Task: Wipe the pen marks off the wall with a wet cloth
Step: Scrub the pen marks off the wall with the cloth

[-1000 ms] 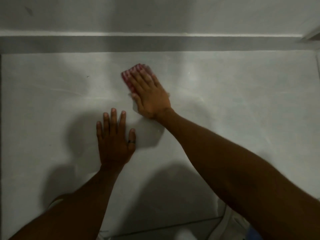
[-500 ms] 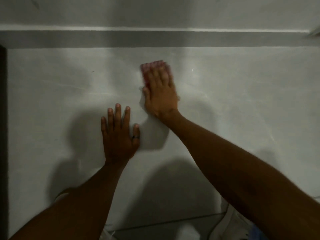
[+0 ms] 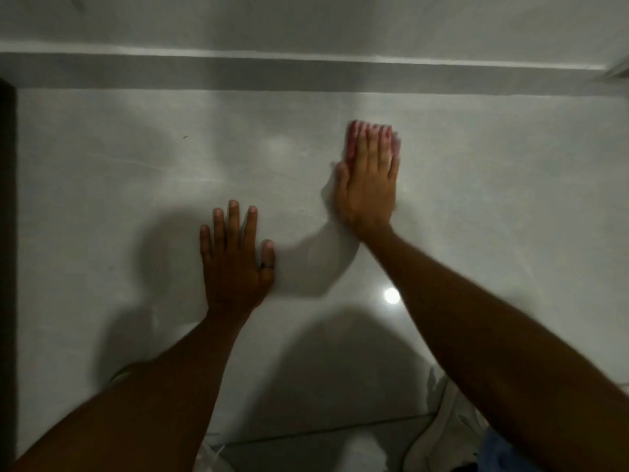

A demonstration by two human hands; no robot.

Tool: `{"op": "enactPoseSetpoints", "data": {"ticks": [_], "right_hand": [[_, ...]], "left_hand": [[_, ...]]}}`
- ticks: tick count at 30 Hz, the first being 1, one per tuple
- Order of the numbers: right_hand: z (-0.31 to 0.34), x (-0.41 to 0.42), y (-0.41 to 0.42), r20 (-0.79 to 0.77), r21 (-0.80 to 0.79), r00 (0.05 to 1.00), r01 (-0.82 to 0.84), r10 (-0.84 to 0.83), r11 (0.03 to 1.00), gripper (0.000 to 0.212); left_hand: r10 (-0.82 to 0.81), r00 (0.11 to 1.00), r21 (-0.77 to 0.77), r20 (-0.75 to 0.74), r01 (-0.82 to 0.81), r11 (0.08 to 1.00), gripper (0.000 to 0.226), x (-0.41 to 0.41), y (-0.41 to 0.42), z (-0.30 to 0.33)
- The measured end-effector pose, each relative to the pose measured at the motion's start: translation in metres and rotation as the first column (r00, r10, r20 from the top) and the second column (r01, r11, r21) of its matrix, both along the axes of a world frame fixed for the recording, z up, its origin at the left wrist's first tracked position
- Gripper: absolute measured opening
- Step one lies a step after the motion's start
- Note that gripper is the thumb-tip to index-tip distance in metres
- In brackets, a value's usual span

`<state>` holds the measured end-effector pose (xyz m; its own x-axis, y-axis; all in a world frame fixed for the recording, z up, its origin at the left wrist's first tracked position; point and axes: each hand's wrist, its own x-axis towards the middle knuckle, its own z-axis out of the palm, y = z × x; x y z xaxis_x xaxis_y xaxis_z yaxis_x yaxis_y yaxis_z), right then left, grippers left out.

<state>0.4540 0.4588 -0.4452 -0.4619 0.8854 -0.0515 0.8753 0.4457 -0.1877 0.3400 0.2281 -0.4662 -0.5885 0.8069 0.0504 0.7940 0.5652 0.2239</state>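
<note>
My right hand lies flat against the pale glossy wall, pressing a red-and-white cloth under its fingers; only the cloth's top and left edge show. My left hand rests flat on the wall lower and to the left, fingers spread, a dark ring on the thumb, holding nothing. A tiny dark mark sits on the wall at the upper left. No other pen marks can be made out in the dim light.
A grey horizontal band runs across the wall above the hands. A dark vertical edge borders the left side. A bright light reflection shows on the wall. Floor tile and a white shoe lie below.
My right hand has slid the cloth to the right along the wall, its fingers turning from tilted left to upright. My left hand has stayed planted on the wall.
</note>
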Motion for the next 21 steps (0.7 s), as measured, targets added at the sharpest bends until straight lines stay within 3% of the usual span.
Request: {"op": "enactPoseSetpoints", "data": {"ticks": [2, 5, 8, 11, 15, 18, 21], "right_hand": [[0.001, 0.003, -0.049, -0.056, -0.023, 0.987, -0.155, 0.154, 0.988, 0.075], [-0.004, 0.022, -0.098, -0.029, -0.061, 0.818, -0.576, 0.575, 0.815, 0.072], [-0.003, 0.018, -0.071, 0.033, -0.029, 0.693, -0.719, 0.720, 0.694, 0.068], [0.002, -0.011, -0.022, -0.062, 0.050, 0.809, -0.583, 0.585, 0.811, 0.065], [0.001, -0.030, 0.034, -0.054, -0.058, 0.945, -0.326, 0.323, 0.944, 0.071], [0.007, -0.012, 0.011, -0.006, -0.144, 0.966, -0.255, 0.257, 0.956, 0.080], [0.033, 0.023, -0.034, 0.017, -0.394, 0.984, -0.154, 0.175, 0.906, 0.084]], "left_hand": [[0.001, 1.000, 0.005, 0.002, -0.001, 1.000, 0.066, 0.000, -0.001, -0.001], [-0.006, 1.000, 0.018, -0.018, 0.007, 1.000, 0.064, -0.001, 0.000, -0.004], [-0.006, 0.999, 0.014, -0.047, 0.007, 1.000, 0.063, 0.000, -0.001, -0.004], [-0.005, 0.999, 0.014, -0.042, 0.005, 1.000, 0.063, 0.001, -0.002, -0.004], [-0.018, 0.999, -0.010, -0.026, 0.018, 1.000, 0.065, -0.002, -0.002, -0.014], [-0.009, 1.000, -0.060, 0.022, 0.011, 0.998, 0.066, -0.002, -0.003, -0.007], [-0.011, 0.973, -0.278, 0.228, 0.076, 0.958, 0.069, -0.012, 0.010, 0.028]]}}
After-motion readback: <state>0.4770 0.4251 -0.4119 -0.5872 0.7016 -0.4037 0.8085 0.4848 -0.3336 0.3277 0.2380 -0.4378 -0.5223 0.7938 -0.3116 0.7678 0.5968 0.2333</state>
